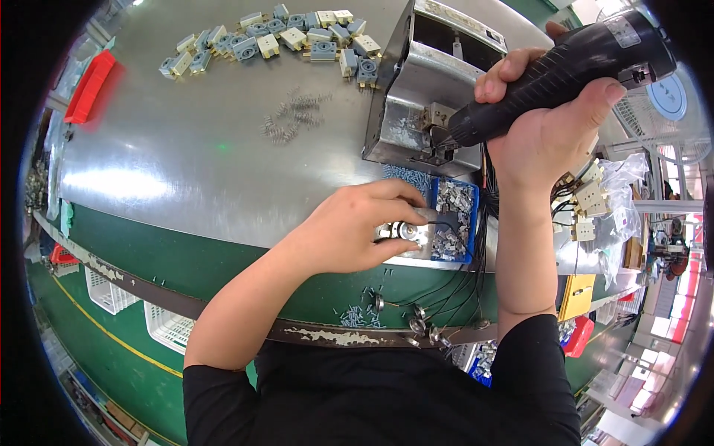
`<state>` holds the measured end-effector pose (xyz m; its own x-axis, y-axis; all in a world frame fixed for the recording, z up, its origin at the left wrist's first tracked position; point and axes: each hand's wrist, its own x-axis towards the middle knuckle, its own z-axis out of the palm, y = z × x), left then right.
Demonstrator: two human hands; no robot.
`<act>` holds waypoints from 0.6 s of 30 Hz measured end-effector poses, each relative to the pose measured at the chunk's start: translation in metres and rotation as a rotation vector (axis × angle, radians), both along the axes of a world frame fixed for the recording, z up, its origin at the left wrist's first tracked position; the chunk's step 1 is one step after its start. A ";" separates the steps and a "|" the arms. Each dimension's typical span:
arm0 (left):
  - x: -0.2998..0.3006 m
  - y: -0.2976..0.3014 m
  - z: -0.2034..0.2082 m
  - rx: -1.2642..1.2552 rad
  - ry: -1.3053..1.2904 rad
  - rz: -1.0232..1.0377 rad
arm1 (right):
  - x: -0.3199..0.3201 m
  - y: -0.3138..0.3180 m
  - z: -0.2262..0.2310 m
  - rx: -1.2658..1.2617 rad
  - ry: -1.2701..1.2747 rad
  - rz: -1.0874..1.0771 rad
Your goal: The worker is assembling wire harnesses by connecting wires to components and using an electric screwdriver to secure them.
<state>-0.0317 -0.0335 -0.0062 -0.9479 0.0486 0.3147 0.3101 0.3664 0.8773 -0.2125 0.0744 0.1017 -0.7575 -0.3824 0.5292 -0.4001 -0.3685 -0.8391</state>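
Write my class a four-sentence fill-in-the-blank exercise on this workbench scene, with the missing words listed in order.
1. The right hand grips a power screwdriver whose body is coloured ____.
2. Just right of the left hand, a tray of small metal parts is coloured ____.
3. The loose springs lie to the ____ of the metal box.
4. The grey-and-cream blocks lie ____ from the left hand than the springs do.

Missing words: black; blue; left; farther.

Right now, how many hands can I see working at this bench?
2: the left hand holds a round metal part near the blue tray; the right hand grips a black power tool. I see no others.
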 end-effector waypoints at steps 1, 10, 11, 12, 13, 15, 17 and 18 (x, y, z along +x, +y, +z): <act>0.000 0.000 0.000 0.001 -0.002 -0.002 | 0.000 0.000 -0.001 -0.013 -0.028 0.017; 0.001 0.000 -0.004 -0.019 0.008 -0.007 | 0.020 -0.002 -0.004 0.078 -0.008 0.063; 0.001 0.000 -0.004 -0.026 -0.001 -0.009 | 0.024 -0.003 -0.001 0.104 0.004 0.057; 0.001 0.000 -0.003 -0.024 0.000 -0.008 | 0.024 -0.003 0.001 0.105 0.005 0.058; 0.001 -0.001 -0.002 -0.015 -0.007 -0.013 | 0.023 -0.001 0.004 0.087 0.010 0.067; 0.002 -0.001 -0.002 -0.004 -0.014 -0.017 | 0.022 0.003 0.007 0.067 -0.013 0.095; 0.004 -0.001 -0.003 -0.003 -0.039 -0.011 | 0.022 0.004 0.011 0.054 -0.031 0.107; 0.003 -0.001 -0.002 -0.001 -0.037 -0.012 | 0.022 0.006 0.012 0.040 -0.046 0.114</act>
